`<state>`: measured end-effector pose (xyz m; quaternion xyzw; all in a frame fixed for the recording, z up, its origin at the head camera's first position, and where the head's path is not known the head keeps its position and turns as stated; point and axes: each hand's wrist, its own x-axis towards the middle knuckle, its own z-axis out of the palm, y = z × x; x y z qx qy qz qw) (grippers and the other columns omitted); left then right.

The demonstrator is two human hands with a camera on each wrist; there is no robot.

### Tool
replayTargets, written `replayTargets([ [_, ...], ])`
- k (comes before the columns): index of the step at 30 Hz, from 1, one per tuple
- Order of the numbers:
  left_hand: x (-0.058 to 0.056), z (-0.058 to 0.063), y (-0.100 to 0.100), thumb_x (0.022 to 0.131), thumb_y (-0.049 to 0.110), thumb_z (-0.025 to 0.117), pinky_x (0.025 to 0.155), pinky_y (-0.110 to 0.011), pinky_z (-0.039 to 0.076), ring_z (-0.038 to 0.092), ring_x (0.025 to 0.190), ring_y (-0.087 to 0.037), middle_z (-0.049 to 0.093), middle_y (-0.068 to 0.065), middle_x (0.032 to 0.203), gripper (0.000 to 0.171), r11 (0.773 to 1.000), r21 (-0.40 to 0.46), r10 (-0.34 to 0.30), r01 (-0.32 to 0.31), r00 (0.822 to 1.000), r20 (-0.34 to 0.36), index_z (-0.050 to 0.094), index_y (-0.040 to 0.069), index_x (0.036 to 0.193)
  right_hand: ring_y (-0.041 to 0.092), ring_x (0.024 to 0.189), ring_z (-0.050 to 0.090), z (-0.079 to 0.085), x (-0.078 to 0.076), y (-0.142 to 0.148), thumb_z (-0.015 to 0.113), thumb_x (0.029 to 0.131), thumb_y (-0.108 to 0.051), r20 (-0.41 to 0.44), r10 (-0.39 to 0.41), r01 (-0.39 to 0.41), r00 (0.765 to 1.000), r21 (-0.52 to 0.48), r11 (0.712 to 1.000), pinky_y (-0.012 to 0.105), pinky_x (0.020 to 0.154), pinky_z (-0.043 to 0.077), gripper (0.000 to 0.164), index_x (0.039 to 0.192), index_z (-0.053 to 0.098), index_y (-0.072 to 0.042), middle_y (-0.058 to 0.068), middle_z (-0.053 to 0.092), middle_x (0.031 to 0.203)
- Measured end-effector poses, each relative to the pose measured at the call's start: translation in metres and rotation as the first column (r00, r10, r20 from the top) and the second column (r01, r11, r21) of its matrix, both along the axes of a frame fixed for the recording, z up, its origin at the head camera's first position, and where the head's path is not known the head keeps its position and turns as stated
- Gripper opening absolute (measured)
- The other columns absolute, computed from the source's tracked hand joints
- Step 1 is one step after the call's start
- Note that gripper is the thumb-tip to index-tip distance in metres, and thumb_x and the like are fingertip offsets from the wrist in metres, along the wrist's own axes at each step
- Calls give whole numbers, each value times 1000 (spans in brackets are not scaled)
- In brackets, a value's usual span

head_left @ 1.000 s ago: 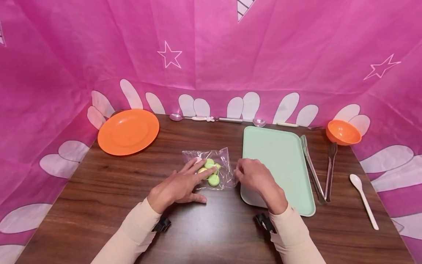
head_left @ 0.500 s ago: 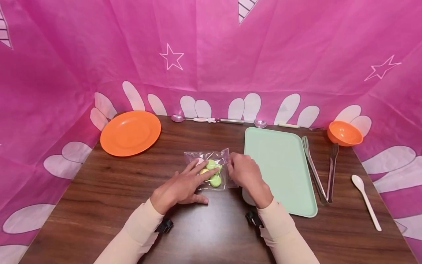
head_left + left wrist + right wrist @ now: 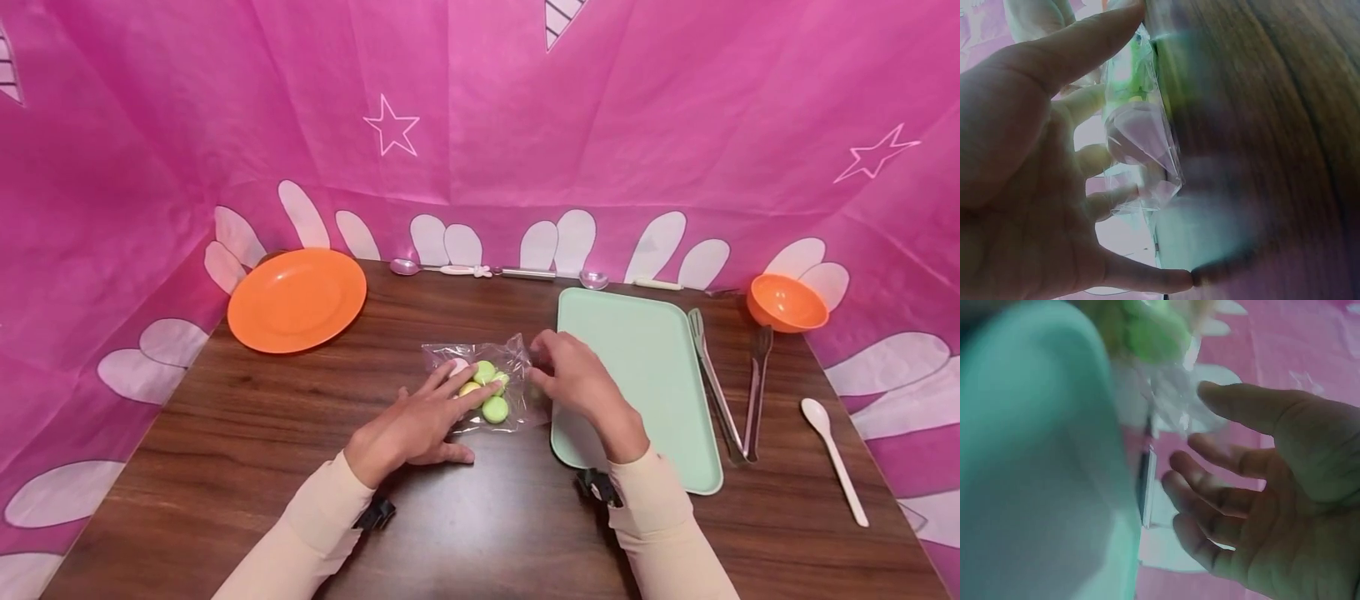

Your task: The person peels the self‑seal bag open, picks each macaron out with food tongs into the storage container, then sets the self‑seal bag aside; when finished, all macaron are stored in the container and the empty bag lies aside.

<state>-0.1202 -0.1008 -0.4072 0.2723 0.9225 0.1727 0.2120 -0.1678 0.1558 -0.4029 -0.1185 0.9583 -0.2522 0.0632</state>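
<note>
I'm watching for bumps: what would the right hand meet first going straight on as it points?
Most likely the clear plastic bag, whose edge lies beside the right hand; depth leaves unclear whether they touch.

A person's bare left hand (image 3: 416, 422), bare right hand (image 3: 579, 382), long plain cream sleeves (image 3: 311, 512) down to both wrists, smooth cloth with a few soft wrinkles, a small chunky black gadget (image 3: 375, 512) beside each sleeve's end
</note>
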Motion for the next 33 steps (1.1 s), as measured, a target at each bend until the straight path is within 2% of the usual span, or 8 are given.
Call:
replayTargets([
  [6,-2,0,1,95,44,80,113,-89,29,4,171,-33,11,3,184,93,1000,-21,9,-8,999,47,23,49,169,35,99,66,-6,1,-22,81,97,-31,-113,-10,25,994,133,991,55,89,56,39,123,68,-5,16,69,110],
  [12,-3,-1,1,95,43,80,113,-89,29,4,171,-32,12,3,183,93,1000,-20,6,-5,999,42,23,50,169,33,80,68,-13,-3,-29,78,94,-10,-271,-30,70,962,136,988,50,73,59,7,96,73,-5,12,69,87],
  [16,-3,0,0,95,42,80,111,-90,30,5,171,-33,12,3,183,93,1000,-12,0,0,1000,29,24,48,169,30,75,66,-14,-6,-27,71,95,-11,-219,-124,132,968,25,991,45,66,55,9,86,71,-9,9,68,79],
  [22,-2,1,-1,95,40,81,111,-90,30,7,171,-34,15,2,183,92,1000,1,7,-7,1000,20,26,47,168,32,75,66,-19,-12,-7,60,95,-13,-131,-308,290,942,-141,947,46,65,52,6,92,64,-10,8,68,79],
  [26,-2,1,-1,97,38,80,111,-90,31,8,170,-35,16,0,183,90,1000,10,5,-5,1000,18,27,47,168,37,84,68,-16,-12,4,61,96,-7,-74,-308,291,949,-177,940,50,77,53,17,112,60,-4,14,72,87],
  [29,-4,0,-3,99,36,79,110,-89,33,13,169,-36,21,-4,182,86,999,44,-11,11,1000,0,29,43,169,37,87,69,-13,-13,14,64,96,-5,-61,-298,282,952,-189,940,46,81,52,26,121,60,-2,17,75,91],
  [31,-8,-1,-5,99,34,79,112,-84,39,25,166,-37,31,-7,178,82,996,89,-13,18,998,-57,34,36,168,35,88,69,-7,-13,21,65,97,-6,-45,-295,283,954,-181,942,42,80,51,26,122,61,-2,17,75,92],
  [33,-12,-3,-7,98,32,80,111,-76,46,41,158,-36,46,-10,168,74,991,132,15,7,987,-160,43,26,163,34,89,70,2,-12,30,66,98,-11,-33,-289,280,957,-159,947,39,78,50,24,120,65,-2,17,76,94],
])
